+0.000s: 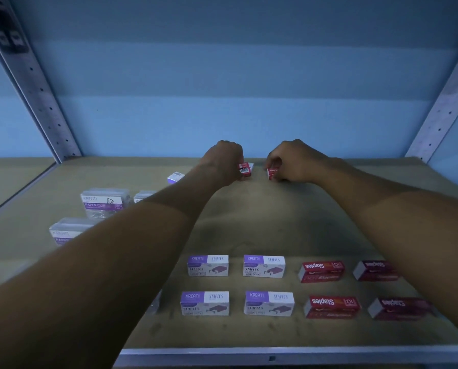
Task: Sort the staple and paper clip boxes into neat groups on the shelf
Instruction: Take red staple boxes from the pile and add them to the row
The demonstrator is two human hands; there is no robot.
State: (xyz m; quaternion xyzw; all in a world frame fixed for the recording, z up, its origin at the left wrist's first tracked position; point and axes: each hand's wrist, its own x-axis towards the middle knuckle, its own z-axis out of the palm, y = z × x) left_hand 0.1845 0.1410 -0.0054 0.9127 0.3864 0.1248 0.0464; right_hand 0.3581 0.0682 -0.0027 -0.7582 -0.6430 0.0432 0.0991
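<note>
Far back on the shelf board [289,217], my left hand [226,158] grips a small red staple box [246,169] with its barcode end toward me. My right hand [294,161] grips another red staple box [272,173] just to its right. Near the front edge, several purple-and-white staple boxes [207,265] lie in a two-by-two block. To their right, several red staple boxes [321,271] lie in a matching block. Clear paper clip boxes [104,203] sit at the left, partly hidden by my left forearm.
One small purple-and-white box [175,177] lies alone at the back, left of my left hand. Perforated metal uprights [40,94] stand at both rear corners. A metal lip [275,355] runs along the shelf front. A blue wall closes the back.
</note>
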